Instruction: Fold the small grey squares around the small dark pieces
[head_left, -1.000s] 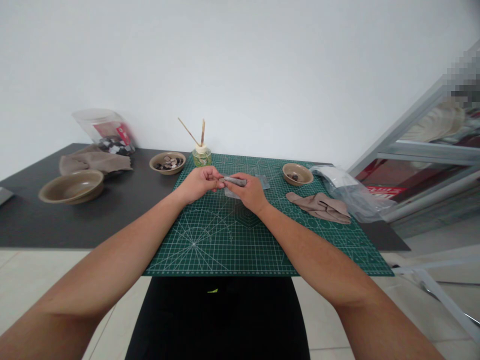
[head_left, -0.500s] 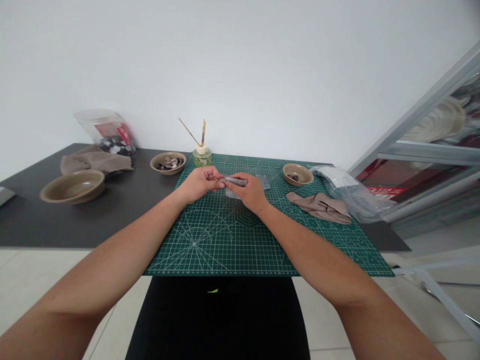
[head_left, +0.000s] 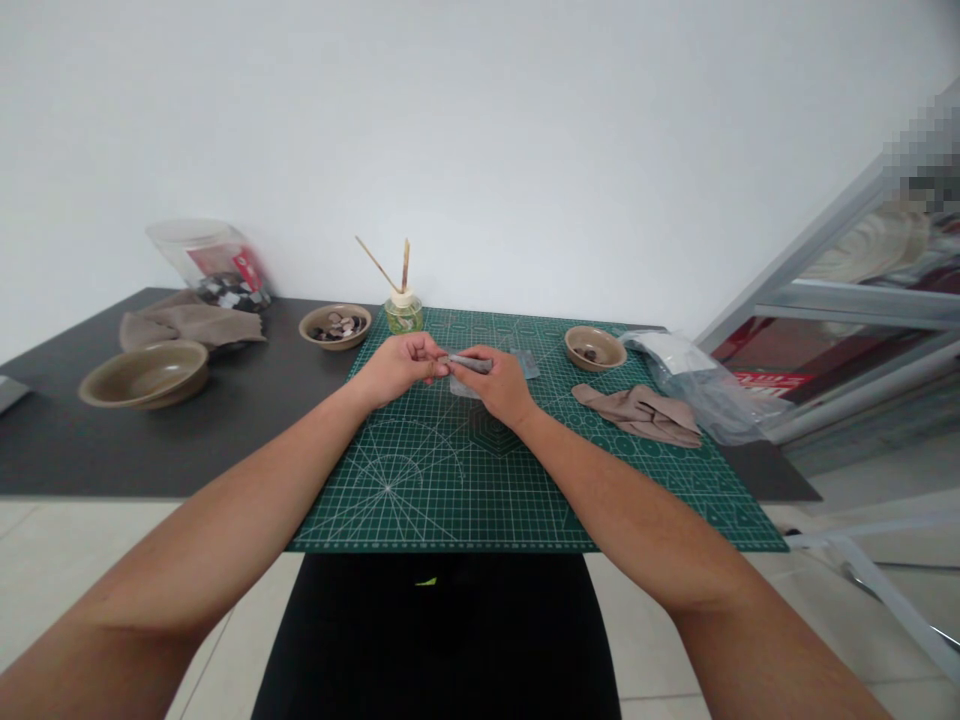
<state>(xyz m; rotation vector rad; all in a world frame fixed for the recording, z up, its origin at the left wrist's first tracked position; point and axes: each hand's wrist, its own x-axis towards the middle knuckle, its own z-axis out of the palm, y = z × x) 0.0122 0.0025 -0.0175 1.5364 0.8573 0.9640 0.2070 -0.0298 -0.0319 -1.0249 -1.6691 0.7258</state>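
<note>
Over the green cutting mat (head_left: pixel 420 480) my two hands meet. My right hand (head_left: pixel 504 385) is closed round a short grey bar-like piece (head_left: pixel 474 363), its left end toward the other hand. With thumb and fingertips, my left hand (head_left: pixel 401 370) pinches a small brownish piece (head_left: pixel 444 360); its kind is too small to tell and the fingers partly cover it. A clear flat plastic piece (head_left: pixel 525 364) lies on the mat behind and under the right hand.
A bowl of dark and pale flat pieces (head_left: pixel 335 328), a bottle with sticks (head_left: pixel 403 308) and a large bowl (head_left: pixel 144 375) stand left. A clear jar (head_left: pixel 210 265) leans behind a cloth (head_left: pixel 191 322). Right are a small bowl (head_left: pixel 595 349), a cloth (head_left: pixel 641 414) and a plastic bag (head_left: pixel 705 385).
</note>
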